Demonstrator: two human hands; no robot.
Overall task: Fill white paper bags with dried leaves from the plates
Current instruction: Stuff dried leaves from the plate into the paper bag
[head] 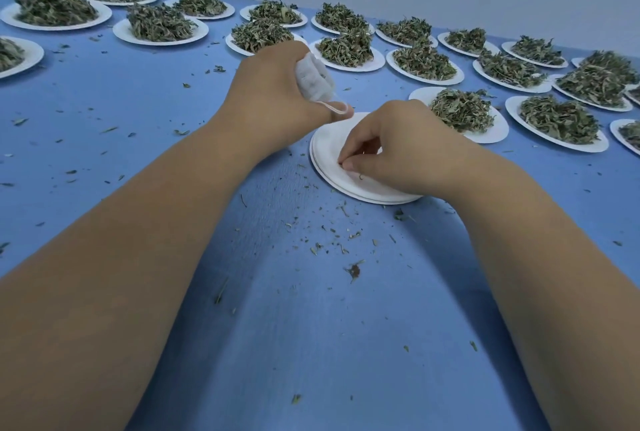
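My left hand is closed around a small white paper bag, whose drawstring loop hangs over my thumb. The bag looks stuffed; its mouth is hidden in my fist. My right hand rests on a short stack of white plates just in front of me, with thumb and fingertips pinched together on a tiny leaf scrap. The top plate is almost bare, with one small crumb beside my thumb. Several white plates heaped with dried green leaves stand beyond both hands.
Rows of leaf-heaped plates run across the back of the blue table, from far left to far right, below a pale wall. Leaf crumbs are scattered over the tabletop between my forearms.
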